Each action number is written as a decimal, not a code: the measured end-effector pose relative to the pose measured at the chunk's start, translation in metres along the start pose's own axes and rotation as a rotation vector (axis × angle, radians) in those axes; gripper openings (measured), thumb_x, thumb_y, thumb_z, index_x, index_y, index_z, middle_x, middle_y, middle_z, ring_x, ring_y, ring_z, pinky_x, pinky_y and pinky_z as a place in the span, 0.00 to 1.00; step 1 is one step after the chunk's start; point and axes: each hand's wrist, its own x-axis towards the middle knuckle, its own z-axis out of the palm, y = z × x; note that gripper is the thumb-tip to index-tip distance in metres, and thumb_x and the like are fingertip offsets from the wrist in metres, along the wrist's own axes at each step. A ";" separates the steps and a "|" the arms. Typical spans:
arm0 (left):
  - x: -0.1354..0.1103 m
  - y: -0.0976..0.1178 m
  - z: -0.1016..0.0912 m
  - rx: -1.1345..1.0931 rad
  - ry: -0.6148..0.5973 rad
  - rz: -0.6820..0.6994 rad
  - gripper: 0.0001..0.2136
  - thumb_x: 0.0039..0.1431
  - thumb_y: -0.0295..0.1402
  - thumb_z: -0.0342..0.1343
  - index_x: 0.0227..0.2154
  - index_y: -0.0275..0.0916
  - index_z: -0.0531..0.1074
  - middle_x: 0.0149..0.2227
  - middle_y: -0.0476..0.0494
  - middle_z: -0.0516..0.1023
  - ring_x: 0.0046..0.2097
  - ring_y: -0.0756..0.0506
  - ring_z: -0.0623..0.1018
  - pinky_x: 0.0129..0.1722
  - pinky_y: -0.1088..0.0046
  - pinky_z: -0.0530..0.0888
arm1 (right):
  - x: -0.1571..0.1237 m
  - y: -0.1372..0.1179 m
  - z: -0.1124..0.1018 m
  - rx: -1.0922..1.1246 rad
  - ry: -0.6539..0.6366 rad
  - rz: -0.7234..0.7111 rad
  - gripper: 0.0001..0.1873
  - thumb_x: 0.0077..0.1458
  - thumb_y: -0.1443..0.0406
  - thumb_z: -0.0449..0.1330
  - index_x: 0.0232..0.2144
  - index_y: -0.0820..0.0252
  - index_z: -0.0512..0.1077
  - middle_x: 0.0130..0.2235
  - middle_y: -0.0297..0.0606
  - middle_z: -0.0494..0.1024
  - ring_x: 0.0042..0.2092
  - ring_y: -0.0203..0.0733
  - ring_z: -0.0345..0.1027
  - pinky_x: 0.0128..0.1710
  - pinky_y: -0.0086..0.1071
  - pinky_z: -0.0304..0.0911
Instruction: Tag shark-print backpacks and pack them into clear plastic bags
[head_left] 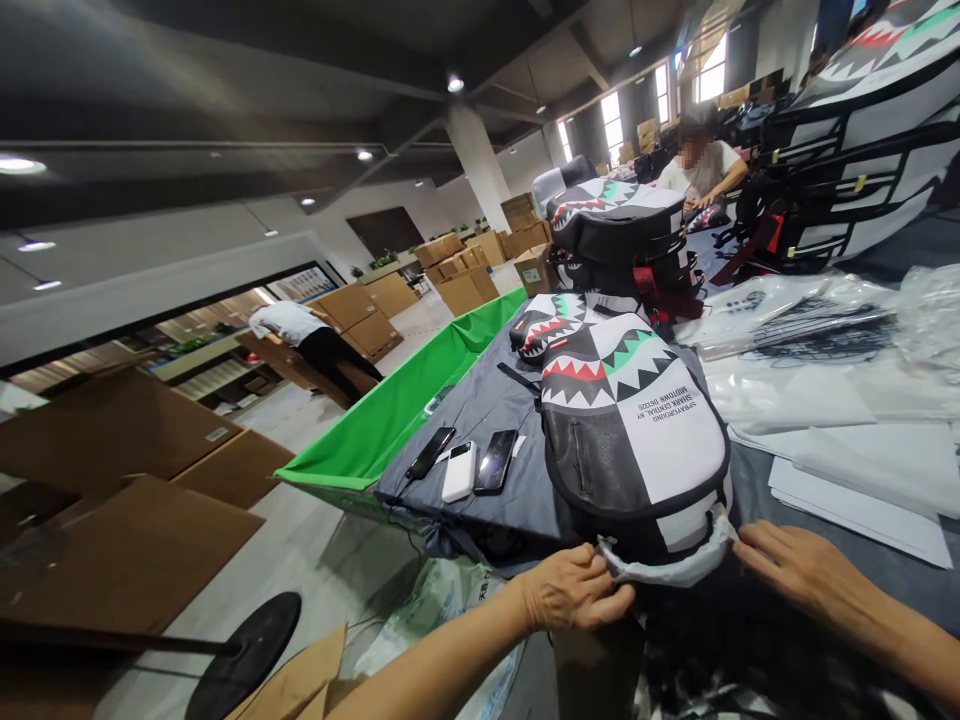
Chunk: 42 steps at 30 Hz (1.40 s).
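A black, grey and white backpack (637, 430) with a printed shark mouth lies on the grey cloth-covered table, its handle end toward me. White wrapping (671, 572), thin like plastic or tissue, covers the handle loop. My left hand (577, 590) pinches the left end of this wrapping between thumb and fingers. At its right end, the fingertips of my right hand (799, 565) are closed on the wrapping near the bag's edge. Just beyond the backpack sits a smaller pouch (547, 325) with the same shark print.
Two phones, one nearer (495, 462) and one farther (431, 452), flank a white power bank (459, 472). Stacked backpacks (615, 225) stand behind. Clear plastic bags (795, 330) and white sheets (862, 510) lie right. A green fabric bin (420, 385) borders the table; a co-worker (705, 165) sits beyond.
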 end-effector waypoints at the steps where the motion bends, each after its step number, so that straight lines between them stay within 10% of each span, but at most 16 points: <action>1: 0.001 0.001 -0.002 -0.037 -0.012 0.010 0.05 0.64 0.26 0.54 0.35 0.38 0.76 0.20 0.54 0.67 0.23 0.51 0.69 0.24 0.73 0.67 | -0.008 -0.007 0.002 0.058 0.034 0.160 0.12 0.65 0.72 0.48 0.42 0.55 0.70 0.35 0.35 0.76 0.29 0.35 0.70 0.29 0.27 0.65; 6: 0.048 0.009 0.000 -0.253 -0.118 -0.372 0.13 0.72 0.34 0.45 0.36 0.38 0.74 0.29 0.45 0.78 0.32 0.46 0.78 0.33 0.69 0.76 | -0.004 -0.040 0.012 0.467 0.240 0.959 0.17 0.59 0.50 0.59 0.42 0.54 0.68 0.36 0.36 0.77 0.29 0.39 0.71 0.27 0.30 0.69; 12: 0.113 0.004 0.003 -0.703 -0.659 -0.986 0.19 0.74 0.41 0.42 0.41 0.38 0.77 0.34 0.43 0.83 0.37 0.43 0.83 0.39 0.72 0.74 | 0.032 -0.048 0.039 0.688 0.418 1.134 0.25 0.55 0.40 0.58 0.32 0.54 0.71 0.29 0.33 0.73 0.30 0.41 0.66 0.31 0.33 0.66; 17: 0.112 0.004 0.009 -1.036 -0.602 -1.090 0.19 0.72 0.42 0.46 0.35 0.36 0.79 0.32 0.45 0.82 0.35 0.45 0.82 0.35 0.76 0.72 | 0.043 -0.055 0.073 0.899 0.660 1.373 0.30 0.53 0.34 0.55 0.30 0.54 0.65 0.24 0.27 0.64 0.24 0.37 0.58 0.23 0.31 0.59; 21: 0.110 0.009 0.017 -0.820 -0.579 -1.084 0.15 0.67 0.41 0.56 0.30 0.37 0.79 0.25 0.49 0.77 0.28 0.48 0.75 0.30 0.77 0.67 | 0.047 -0.050 0.091 0.804 0.724 1.395 0.31 0.57 0.33 0.48 0.30 0.53 0.62 0.22 0.27 0.63 0.24 0.37 0.58 0.23 0.31 0.59; 25: 0.109 0.015 0.029 -0.597 -0.557 -0.993 0.14 0.63 0.43 0.62 0.28 0.38 0.79 0.19 0.51 0.72 0.23 0.49 0.70 0.25 0.76 0.62 | 0.035 -0.034 0.064 0.660 0.690 1.243 0.26 0.55 0.39 0.60 0.31 0.54 0.67 0.25 0.31 0.69 0.26 0.40 0.63 0.26 0.33 0.63; 31: 0.086 0.019 0.052 -0.280 -0.349 -0.609 0.15 0.68 0.42 0.56 0.28 0.38 0.74 0.20 0.50 0.73 0.22 0.49 0.72 0.23 0.74 0.63 | 0.037 -0.025 0.014 0.172 0.147 0.043 0.09 0.68 0.60 0.56 0.47 0.56 0.71 0.35 0.35 0.78 0.36 0.41 0.72 0.48 0.39 0.67; 35: 0.038 0.008 0.044 0.050 -0.056 -0.245 0.05 0.67 0.28 0.55 0.35 0.38 0.74 0.25 0.50 0.75 0.27 0.50 0.72 0.28 0.72 0.65 | 0.050 -0.020 0.019 0.017 0.066 -0.080 0.05 0.65 0.68 0.54 0.37 0.59 0.70 0.30 0.35 0.75 0.30 0.40 0.66 0.40 0.37 0.65; 42: 0.004 0.018 0.024 0.219 0.193 -0.486 0.11 0.66 0.38 0.60 0.46 0.40 0.74 0.36 0.45 0.79 0.42 0.45 0.76 0.52 0.66 0.70 | 0.057 -0.012 0.023 -0.123 0.206 -0.252 0.12 0.66 0.71 0.47 0.41 0.63 0.71 0.27 0.35 0.73 0.28 0.40 0.63 0.35 0.38 0.61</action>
